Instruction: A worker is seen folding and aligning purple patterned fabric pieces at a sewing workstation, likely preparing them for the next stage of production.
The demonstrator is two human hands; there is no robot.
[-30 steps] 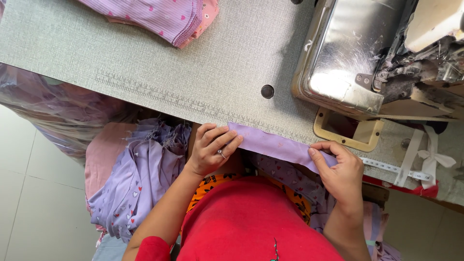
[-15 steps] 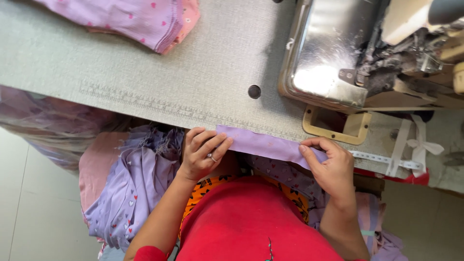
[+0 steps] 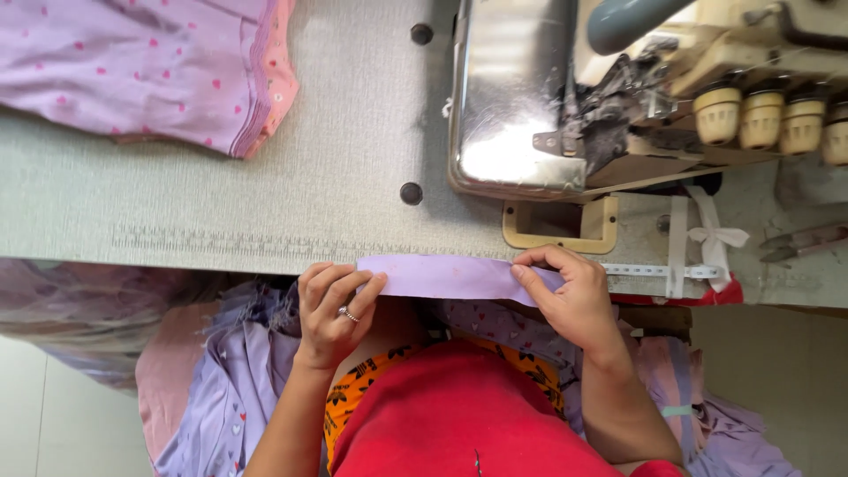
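— Along the near edge of the counter [image 3: 265, 203], what do the hands have?

— A lilac fabric strip [image 3: 446, 276], lying flat along that edge. The left hand [image 3: 331, 309] has its grip closed on the strip's left end, fingers over the top and a ring on one finger. The right hand [image 3: 574, 300] pinches the right end, fingertips pressed down onto the cloth, thumb under or behind it.

— Is the strip taut?

— It runs straight between the two hands, with no sag showing.

— What lies beyond the strip on the counter?

— Farther from the person and to the right of the strip stands a sewing machine [image 3: 565, 97] with a shiny metal bed. A row of cream thread knobs [image 3: 768, 115] sits at its right side. Just right of the strip a white measuring tape [image 3: 658, 271] runs along the counter's edge, touching the right hand's side.

— And to the left?

— Well away from the strip, at the far left of the counter, lies a folded pink dotted garment [image 3: 150, 71]. Below the strip, off the counter, purple cloth [image 3: 230, 389] bunches in the person's lap.
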